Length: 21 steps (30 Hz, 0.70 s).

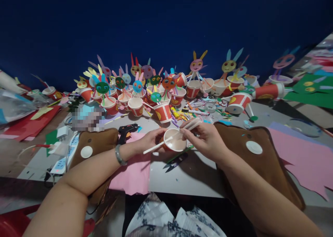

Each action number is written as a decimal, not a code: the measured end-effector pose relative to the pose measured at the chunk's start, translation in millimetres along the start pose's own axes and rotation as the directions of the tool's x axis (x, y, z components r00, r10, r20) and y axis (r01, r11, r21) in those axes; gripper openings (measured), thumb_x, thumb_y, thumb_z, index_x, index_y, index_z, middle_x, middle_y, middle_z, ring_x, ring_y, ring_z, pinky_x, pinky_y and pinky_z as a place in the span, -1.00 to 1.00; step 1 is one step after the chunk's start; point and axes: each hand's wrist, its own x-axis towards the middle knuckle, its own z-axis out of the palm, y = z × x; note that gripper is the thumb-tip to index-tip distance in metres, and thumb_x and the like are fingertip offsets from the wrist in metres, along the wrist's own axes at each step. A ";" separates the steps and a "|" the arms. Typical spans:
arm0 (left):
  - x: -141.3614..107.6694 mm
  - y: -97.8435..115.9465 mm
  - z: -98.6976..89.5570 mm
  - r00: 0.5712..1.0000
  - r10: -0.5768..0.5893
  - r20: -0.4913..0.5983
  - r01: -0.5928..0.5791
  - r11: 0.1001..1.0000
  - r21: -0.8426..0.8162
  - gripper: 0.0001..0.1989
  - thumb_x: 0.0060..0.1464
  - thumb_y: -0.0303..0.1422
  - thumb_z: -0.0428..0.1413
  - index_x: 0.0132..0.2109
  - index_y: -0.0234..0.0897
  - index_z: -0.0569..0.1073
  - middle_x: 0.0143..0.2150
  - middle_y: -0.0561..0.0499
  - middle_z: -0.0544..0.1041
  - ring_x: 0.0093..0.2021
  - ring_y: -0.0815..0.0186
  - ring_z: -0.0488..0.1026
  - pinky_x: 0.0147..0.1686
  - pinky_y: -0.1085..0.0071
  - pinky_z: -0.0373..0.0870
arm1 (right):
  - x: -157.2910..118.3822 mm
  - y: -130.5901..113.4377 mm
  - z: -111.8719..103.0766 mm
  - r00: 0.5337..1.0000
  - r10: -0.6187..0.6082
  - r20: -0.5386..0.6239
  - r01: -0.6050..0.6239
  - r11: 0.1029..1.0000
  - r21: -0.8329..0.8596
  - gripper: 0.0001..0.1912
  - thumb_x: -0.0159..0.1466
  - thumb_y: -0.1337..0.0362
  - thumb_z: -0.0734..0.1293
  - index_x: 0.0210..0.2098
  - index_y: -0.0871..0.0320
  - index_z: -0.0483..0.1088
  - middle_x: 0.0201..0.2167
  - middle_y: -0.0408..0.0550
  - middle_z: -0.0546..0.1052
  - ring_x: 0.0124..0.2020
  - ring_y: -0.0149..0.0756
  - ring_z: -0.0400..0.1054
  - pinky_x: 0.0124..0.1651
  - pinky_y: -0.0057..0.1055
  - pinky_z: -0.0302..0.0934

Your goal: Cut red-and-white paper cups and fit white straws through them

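Note:
My left hand (154, 140) is closed around a paper cup (179, 145), tilted so that its white inside faces me. A white stick (154, 147), perhaps a paper straw, lies across the cup and juts out past its left rim. At the cup's right side my right hand (206, 138) pinches another pale straw-like stick (192, 125), its fingers by the rim. Below the cup, dark-bladed scissors (174, 163) lie on the table. Which sticks are fixed to the cup I cannot tell.
Several red-and-white cups with paper rabbit faces (137, 86) crowd the back. A black glue gun (127, 130) lies at left near a power strip (66, 153). Brown padded pouches (249, 160) flank my arms. Pink paper (132, 174) and markers (195, 112) lie about.

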 end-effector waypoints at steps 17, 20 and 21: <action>-0.3 3.0 -6.4 0.998 0.047 -0.030 -0.041 0.984 0.176 -0.34 -0.06 -0.14 0.38 0.15 -0.30 0.44 0.09 -0.24 0.50 0.02 0.05 0.47 0.05 0.14 0.41 | -4.1 0.3 -10.5 0.958 0.225 -0.178 -0.195 0.966 0.171 -0.79 0.32 0.12 0.38 -0.32 0.13 0.47 -0.50 -0.11 0.56 -0.56 -0.32 0.46 -0.48 -0.40 0.37; 0.3 4.7 -9.0 0.995 0.095 -0.042 -0.084 0.974 0.212 -0.34 -0.03 -0.19 0.38 0.21 -0.23 0.43 0.17 -0.23 0.49 0.14 0.01 0.44 0.16 0.09 0.37 | -3.0 -2.0 -18.0 0.933 0.278 -0.228 -0.228 0.948 0.223 -0.78 0.32 0.08 0.40 -0.26 0.11 0.46 -0.58 -0.15 0.53 -0.60 -0.32 0.44 -0.54 -0.40 0.34; 0.1 6.0 -9.3 0.994 0.101 -0.047 -0.088 0.971 0.224 -0.34 -0.04 -0.22 0.38 0.21 -0.21 0.43 0.19 -0.22 0.48 0.17 0.01 0.42 0.19 0.09 0.35 | -2.5 -3.2 -19.9 0.924 0.288 -0.253 -0.228 0.943 0.241 -0.78 0.31 0.08 0.41 -0.26 0.10 0.46 -0.58 -0.16 0.53 -0.58 -0.31 0.45 -0.54 -0.39 0.35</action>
